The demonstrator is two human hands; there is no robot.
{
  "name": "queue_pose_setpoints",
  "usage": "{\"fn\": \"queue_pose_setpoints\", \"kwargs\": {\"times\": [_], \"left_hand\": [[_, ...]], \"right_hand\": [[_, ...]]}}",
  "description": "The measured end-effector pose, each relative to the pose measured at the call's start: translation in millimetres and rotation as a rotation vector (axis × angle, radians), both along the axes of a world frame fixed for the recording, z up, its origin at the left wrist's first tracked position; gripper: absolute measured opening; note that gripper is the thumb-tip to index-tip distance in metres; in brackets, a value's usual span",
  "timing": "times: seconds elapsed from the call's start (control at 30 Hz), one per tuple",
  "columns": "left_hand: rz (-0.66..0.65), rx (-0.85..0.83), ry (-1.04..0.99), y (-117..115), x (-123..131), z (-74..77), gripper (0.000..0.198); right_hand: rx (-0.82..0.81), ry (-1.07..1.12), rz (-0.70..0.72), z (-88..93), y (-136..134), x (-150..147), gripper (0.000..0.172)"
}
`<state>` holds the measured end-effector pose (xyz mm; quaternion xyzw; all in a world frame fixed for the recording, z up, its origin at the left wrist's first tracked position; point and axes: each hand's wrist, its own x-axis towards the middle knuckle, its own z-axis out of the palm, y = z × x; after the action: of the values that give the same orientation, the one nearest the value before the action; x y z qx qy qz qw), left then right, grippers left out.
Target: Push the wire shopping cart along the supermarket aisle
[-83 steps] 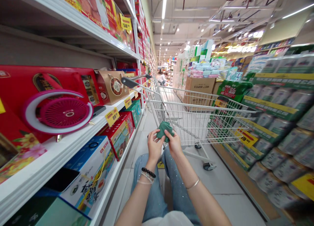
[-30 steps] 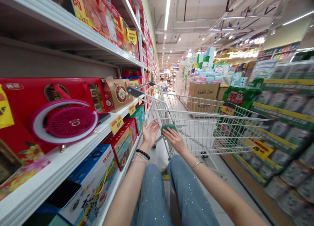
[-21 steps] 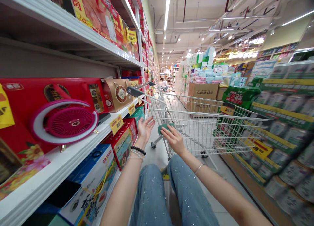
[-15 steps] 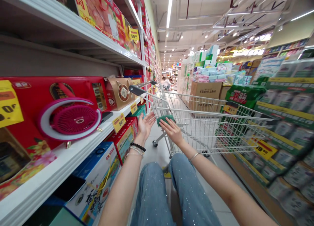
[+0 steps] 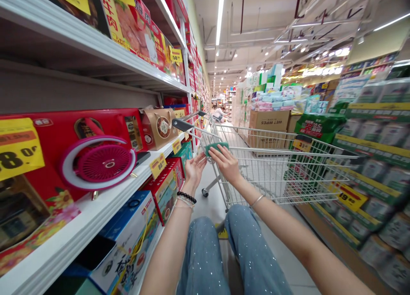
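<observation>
A green scouring pad [image 5: 218, 146] lies under the fingers of my right hand [image 5: 226, 163], against the near end frame of a metal wire shopping cart [image 5: 272, 152]. The fingers are laid over the pad; the thumb is hard to see. To its left, my left hand [image 5: 194, 170] is palm up with fingers loosely bent and apart. Its fingertips come close to the cart frame and the pad; I cannot tell whether they touch. Nothing shows in that palm. The cart's grey-ended handle [image 5: 182, 124] sticks out toward the shelf.
A pink fan [image 5: 107, 163] stands on the white shelf [image 5: 105, 209] at left, before red gift boxes [image 5: 92, 115]. More boxes [image 5: 128, 231] sit below. Wet wipes cartons [image 5: 268, 123] and stacked cans [image 5: 371, 171] are beyond the cart. A person [image 5: 220, 113] is far down the aisle.
Both hands have shifted slightly right, and my left fingers have turned inward toward the pad. The pad looks tilted a little differently on the frame. The view has tipped slightly.
</observation>
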<state>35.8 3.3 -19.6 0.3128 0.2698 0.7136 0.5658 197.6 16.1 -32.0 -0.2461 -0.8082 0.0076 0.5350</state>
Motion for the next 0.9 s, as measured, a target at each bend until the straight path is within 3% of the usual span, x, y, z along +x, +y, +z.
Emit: {"fn": "queue_pose_setpoints", "kwargs": {"times": [0.1, 0.23, 0.33, 0.47, 0.63, 0.73, 0.9], "left_hand": [[0.009, -0.002, 0.008, 0, 0, 1.1, 0.043], [0.006, -0.006, 0.002, -4, 2, 3.0, 0.043], [0.016, -0.009, -0.003, -7, 5, 4.1, 0.043], [0.026, -0.003, -0.006, -10, 8, 3.7, 0.043], [0.022, -0.005, 0.058, -13, 6, 6.8, 0.042], [0.042, -0.008, 0.123, -13, 2, 21.9, 0.043], [0.041, 0.048, 0.071, -11, -3, 60.8, 0.05]], "right_hand": [[0.048, -0.101, -0.026, -5.4, 11, 7, 0.039], [0.266, -0.229, -0.227, -25.7, 9, 16, 0.043], [0.439, -0.257, -0.363, -16.1, 3, 10, 0.046], [0.526, -0.28, -0.418, 8.2, 6, -1, 0.047], [0.573, -0.352, -0.421, 3.1, 7, 12, 0.038], [0.594, -0.404, -0.398, 6.8, -4, 22, 0.035], [0.666, -0.409, -0.347, 50.7, -11, 10, 0.043]]}}
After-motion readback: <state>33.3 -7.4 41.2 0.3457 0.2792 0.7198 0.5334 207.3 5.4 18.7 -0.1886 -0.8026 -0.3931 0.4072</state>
